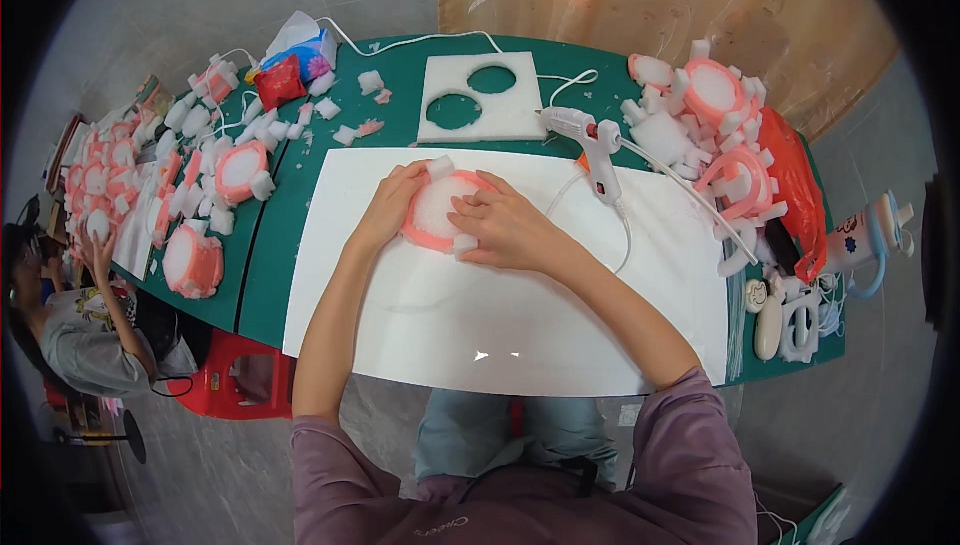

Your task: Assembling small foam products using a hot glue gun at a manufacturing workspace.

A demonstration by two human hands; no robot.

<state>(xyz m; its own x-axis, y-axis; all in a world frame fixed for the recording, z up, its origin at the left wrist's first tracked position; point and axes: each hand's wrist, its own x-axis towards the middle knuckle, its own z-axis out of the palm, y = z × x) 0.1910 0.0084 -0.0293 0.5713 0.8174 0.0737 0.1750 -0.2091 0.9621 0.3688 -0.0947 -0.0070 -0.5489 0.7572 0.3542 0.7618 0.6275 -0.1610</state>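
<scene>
On the white board (pixel 500 335) in front of me lies a round foam piece (pixel 436 207), a white disc with a pink foam rim and small white foam blocks on its edge. My left hand (pixel 392 207) grips its left side, with the thumb hidden. From the right, my right hand (pixel 508 227) holds the rim, its bent fingers reaching over the disc. Just beyond that hand, a white glue gun (pixel 598 150) stands on the board, its cable curling toward me. A white foam sheet (pixel 480 115) with two round holes lies behind the board.
Similar pink and white foam pieces pile up at the right (pixel 712 90) and left (pixel 240 170) of the green table (pixel 350 65). A red plastic bag (pixel 795 190), a bottle (pixel 860 245) and a tissue pack (pixel 305 45) are around. Another person (pixel 85 320) works at far left, near a red stool (pixel 235 380).
</scene>
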